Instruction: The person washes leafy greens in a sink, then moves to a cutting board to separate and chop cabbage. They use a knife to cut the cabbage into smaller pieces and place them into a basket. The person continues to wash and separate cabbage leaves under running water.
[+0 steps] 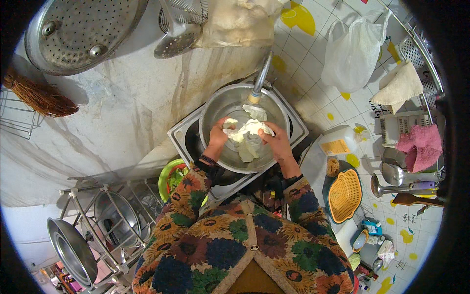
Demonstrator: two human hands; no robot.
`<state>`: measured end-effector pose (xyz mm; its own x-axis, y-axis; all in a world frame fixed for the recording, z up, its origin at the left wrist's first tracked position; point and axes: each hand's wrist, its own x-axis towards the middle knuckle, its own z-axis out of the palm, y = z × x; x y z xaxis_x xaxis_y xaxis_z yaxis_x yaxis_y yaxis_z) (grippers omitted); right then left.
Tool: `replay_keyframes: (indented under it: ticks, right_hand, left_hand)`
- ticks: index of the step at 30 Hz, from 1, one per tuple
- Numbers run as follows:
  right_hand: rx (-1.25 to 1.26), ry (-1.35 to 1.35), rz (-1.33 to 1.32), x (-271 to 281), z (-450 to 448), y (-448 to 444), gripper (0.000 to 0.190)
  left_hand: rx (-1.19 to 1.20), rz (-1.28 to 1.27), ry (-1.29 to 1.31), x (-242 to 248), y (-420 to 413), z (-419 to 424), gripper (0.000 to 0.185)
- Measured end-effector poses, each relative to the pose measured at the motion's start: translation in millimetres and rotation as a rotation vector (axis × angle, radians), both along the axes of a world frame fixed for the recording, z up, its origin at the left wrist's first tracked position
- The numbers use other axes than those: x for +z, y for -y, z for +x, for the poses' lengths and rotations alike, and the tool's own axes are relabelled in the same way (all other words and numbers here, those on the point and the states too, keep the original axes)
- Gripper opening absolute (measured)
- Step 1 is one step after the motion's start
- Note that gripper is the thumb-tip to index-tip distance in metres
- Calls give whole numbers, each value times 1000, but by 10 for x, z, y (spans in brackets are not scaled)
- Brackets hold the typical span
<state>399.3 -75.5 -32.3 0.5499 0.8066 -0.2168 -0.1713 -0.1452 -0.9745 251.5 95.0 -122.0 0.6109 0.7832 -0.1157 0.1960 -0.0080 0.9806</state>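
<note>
Both hands are over a large metal basin [210, 154] that rests in a stainless-steel sink [176, 136]. My right hand [274, 141] grips a crumpled pale leaf, apparently cabbage [254, 127], with the thumb on top. On the basin's left side, my left hand [219, 135] has its fingers curled around a pale leaf piece [230, 123], beside the other end of the larger leaf. More pale leaf pieces [248, 150] lie in the basin, one of them [255, 111] below the faucet [261, 75]. The fingertips of my left hand are partly hidden.
A green bowl [163, 172] with leafy greens sits left of the sink. To the right are a plastic jug [339, 141], a sponge [332, 167] and an orange colander [345, 194]. A metal rack [110, 228] holding pans stands lower left; utensils and cloths hang at the right wall.
</note>
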Motion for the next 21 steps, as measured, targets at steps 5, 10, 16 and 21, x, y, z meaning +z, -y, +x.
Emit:
replay_keyframes:
  ticks: [5,10,16,21]
  right_hand:
    - [16,55,134,-106,46,-75,46]
    - [-19,-48,185,-208,13,-154,37]
    - [-139,-153,-5,-186,-63,-164,32]
    - [-105,-480,150,-166,-70,-152,29]
  left_hand:
    - [-300,-292,246,580,143,-26,40]
    - [-389,-492,206,851,285,1,37]
    - [-433,-261,204,697,391,-53,34]
    - [-268,-690,403,653,414,-99,30]
